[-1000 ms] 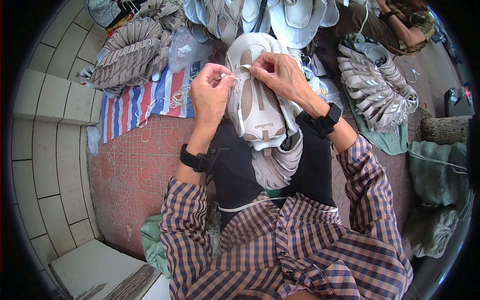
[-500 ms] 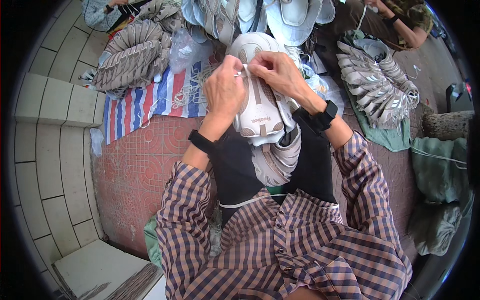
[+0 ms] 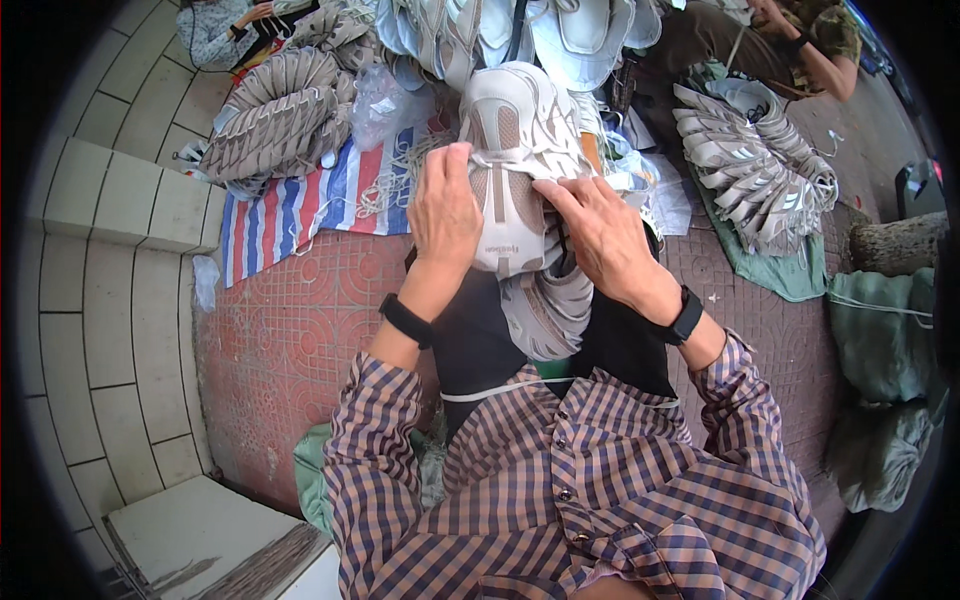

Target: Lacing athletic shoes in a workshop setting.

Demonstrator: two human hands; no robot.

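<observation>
A beige and white shoe upper (image 3: 508,205) with tan mesh panels lies over my lap, on top of a stack of similar uppers. A white lace (image 3: 500,157) crosses it near the middle. My left hand (image 3: 446,212) grips its left edge by the lace, fingers close together. At the opposite side my right hand (image 3: 608,232) is closed on the edge, with the thumb over the upper's face; its fingertips are partly hidden. More nested uppers (image 3: 548,312) curve down below, between my legs.
Bundles of uppers lie at the left (image 3: 285,120) and right (image 3: 755,165). Loose laces (image 3: 385,185) rest on a striped sheet (image 3: 290,215) beside a clear plastic bag (image 3: 378,105). Two people sit at the far left and far right. Green sacks (image 3: 880,325) stand at right.
My hands have moved apart from their pinch on the lace and down to the sides of the upper. The lace now lies flatter across it.
</observation>
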